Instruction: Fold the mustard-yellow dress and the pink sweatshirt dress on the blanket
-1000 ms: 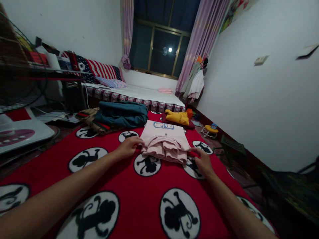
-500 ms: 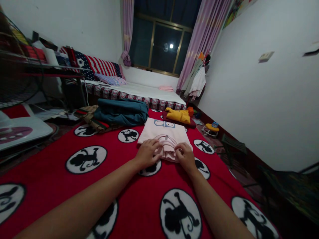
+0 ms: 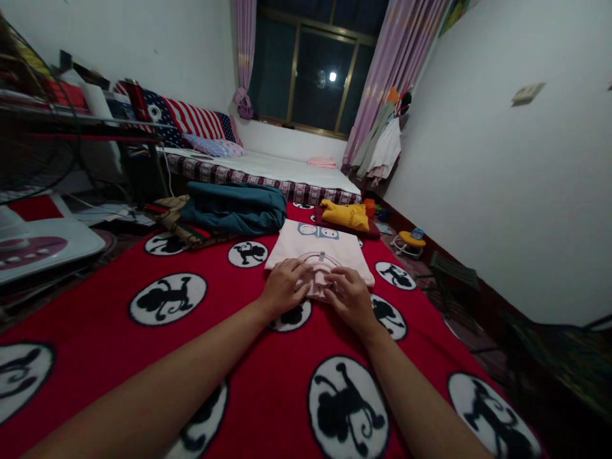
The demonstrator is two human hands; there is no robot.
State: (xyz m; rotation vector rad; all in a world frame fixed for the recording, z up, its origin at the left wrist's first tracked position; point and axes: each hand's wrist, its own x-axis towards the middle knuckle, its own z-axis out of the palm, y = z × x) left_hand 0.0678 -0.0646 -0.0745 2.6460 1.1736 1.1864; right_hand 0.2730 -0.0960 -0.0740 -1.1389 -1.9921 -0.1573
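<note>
A pale pink T-shirt (image 3: 318, 245) with a blue cartoon print lies folded on a red blanket (image 3: 268, 408) patterned with black monkeys in white circles. Its round neckline faces me, and the cloth beneath it is bunched into small folds. My left hand (image 3: 285, 288) grips the near edge on the left of the neckline, fingers on top and thumb toward me. On the right, my right hand (image 3: 352, 296) holds the same bunched cloth between bent fingers and thumb. The fingertips partly hide the folds.
Behind the T-shirt on the left lies a dark teal garment (image 3: 234, 209) over a brown patterned one (image 3: 174, 220). A yellow garment (image 3: 345, 215) rests on a maroon one (image 3: 375, 231) at the back right. A yellow stool (image 3: 411, 240) stands beyond the blanket's right edge.
My right hand has shifted slightly inward to the left, its fingers now lying farther over the bunched cloth. My left hand stays at nearly the same place. The view has turned slightly.
</note>
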